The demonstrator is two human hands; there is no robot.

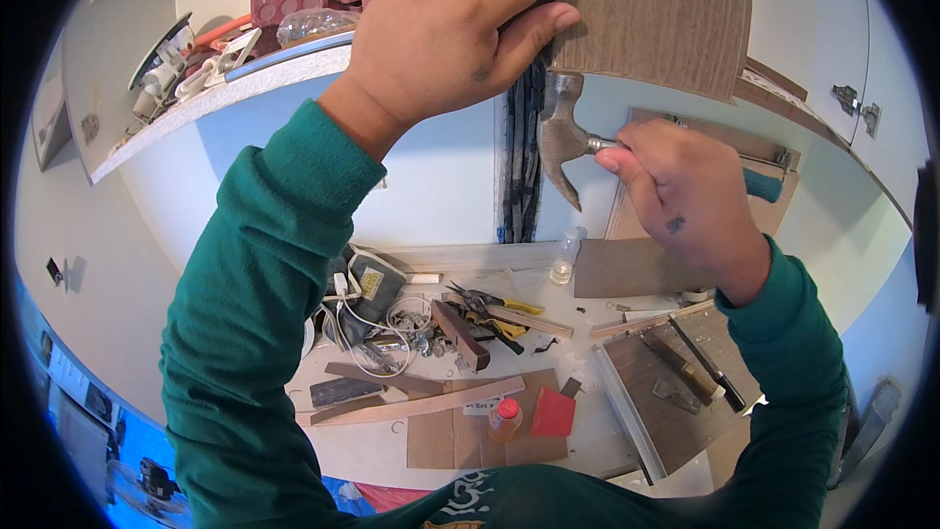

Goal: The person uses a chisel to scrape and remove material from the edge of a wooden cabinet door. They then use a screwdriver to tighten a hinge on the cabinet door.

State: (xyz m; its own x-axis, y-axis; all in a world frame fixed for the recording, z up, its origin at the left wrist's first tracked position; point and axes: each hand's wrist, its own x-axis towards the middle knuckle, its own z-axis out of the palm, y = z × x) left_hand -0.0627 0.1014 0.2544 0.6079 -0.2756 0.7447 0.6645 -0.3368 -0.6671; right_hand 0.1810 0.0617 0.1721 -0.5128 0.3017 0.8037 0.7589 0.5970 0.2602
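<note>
My left hand (455, 29) lies against the left edge of a brown wood-grain board (654, 10) at the top, its fingers stretched out and partly out of view. Just under the board, my right hand (676, 196) is closed round a claw hammer (565, 142) close to its metal head. The striking face is at the board's lower edge, with the claw hanging downward; a teal handle end (761, 183) shows beyond my fist. Behind the hammer run dark vertical strips (517, 186).
A white shelf (245, 64) at upper left holds red boxes (289, 2) and fittings. The worktop (343, 446) below carries pliers (490, 309), wood strips, cables, a red-capped bottle (505, 419) and a clear bottle (566, 255). A drawer-like panel (666, 431) with tools lies right. Cupboard doors (813, 20) flank me.
</note>
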